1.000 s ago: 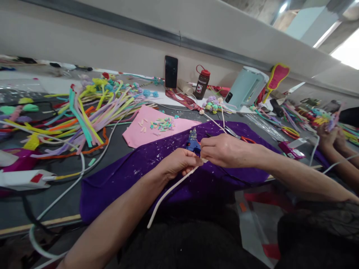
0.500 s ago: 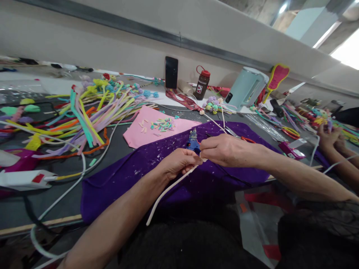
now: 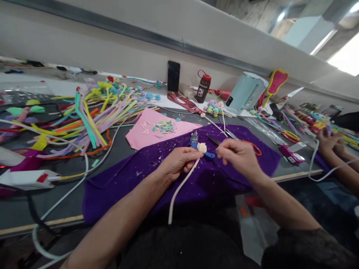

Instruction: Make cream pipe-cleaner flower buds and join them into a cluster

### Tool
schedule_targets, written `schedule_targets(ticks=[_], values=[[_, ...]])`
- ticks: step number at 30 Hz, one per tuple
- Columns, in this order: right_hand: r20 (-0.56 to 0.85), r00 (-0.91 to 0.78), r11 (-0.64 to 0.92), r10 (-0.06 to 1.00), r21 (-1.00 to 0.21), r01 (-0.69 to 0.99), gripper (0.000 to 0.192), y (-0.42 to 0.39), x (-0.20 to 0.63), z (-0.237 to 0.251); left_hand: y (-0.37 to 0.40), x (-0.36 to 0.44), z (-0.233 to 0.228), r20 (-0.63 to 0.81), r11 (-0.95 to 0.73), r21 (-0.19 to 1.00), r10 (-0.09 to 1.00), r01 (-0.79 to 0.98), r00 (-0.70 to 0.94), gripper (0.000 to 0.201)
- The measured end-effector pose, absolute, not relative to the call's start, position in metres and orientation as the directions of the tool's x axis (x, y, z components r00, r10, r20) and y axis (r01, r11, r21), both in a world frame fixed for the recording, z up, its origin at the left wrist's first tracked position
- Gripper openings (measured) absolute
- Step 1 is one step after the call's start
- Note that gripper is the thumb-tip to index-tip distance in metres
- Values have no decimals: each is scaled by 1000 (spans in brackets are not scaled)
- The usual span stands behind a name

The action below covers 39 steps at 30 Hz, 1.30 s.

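Observation:
Between thumb and fingers, my left hand (image 3: 182,162) pinches a cream fuzzy pipe cleaner flower (image 3: 201,148) just below its bloom. Its cream stem (image 3: 179,190) hangs down in a curve toward my lap. To the right, my right hand (image 3: 238,155) is apart from the flower with its fingers curled in; whatever lies between the fingertips, if anything, is hidden. A blue tool with a clear tip, apparently a glue gun (image 3: 209,155), lies behind the flower, partly covered. Scissors with orange handles (image 3: 256,147) lie beyond my right hand on the purple cloth (image 3: 117,190).
Short coloured pieces (image 3: 165,127) lie on a pink sheet (image 3: 137,136). Pipe cleaners (image 3: 103,116) pile up at left beside a white cable (image 3: 81,179). Behind stand a phone (image 3: 173,76), a bottle (image 3: 203,87) and a pale kettle (image 3: 246,91). Another person's hands (image 3: 329,142) work at right.
My right hand has let go of the flower and moved right and slightly down. The bloom now shows above my left fingers, and the stem hangs more steeply.

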State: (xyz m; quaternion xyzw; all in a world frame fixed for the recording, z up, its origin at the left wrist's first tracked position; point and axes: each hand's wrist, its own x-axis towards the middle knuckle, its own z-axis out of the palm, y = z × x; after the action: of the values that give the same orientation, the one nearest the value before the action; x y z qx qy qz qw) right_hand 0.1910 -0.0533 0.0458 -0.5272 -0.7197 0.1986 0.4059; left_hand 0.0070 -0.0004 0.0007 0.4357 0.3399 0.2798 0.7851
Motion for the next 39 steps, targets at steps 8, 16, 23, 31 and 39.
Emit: schedule_targets(ticks=[8, 16, 23, 31, 39], values=[[67, 4, 65, 998, -973, 220, 24, -47, 154, -6, 2, 8, -5, -234, 425, 876, 789, -229, 569, 21], [4, 50, 8, 999, -997, -75, 21, -40, 148, -10, 1, 9, -4, -164, 342, 902, 837, -264, 522, 20], [3, 34, 9, 999, -988, -155, 18, -37, 141, -14, 2, 7, -6, -75, 229, 931, 882, -283, 466, 22], [-36, 61, -22, 997, -977, -212, 16, -36, 139, -15, 2, 6, -5, -90, 219, 946, 886, -239, 456, 22], [-105, 1, -98, 994, -934, -344, 15, -35, 145, -18, 0, 6, -3, -121, 229, 955, 883, -190, 454, 30]])
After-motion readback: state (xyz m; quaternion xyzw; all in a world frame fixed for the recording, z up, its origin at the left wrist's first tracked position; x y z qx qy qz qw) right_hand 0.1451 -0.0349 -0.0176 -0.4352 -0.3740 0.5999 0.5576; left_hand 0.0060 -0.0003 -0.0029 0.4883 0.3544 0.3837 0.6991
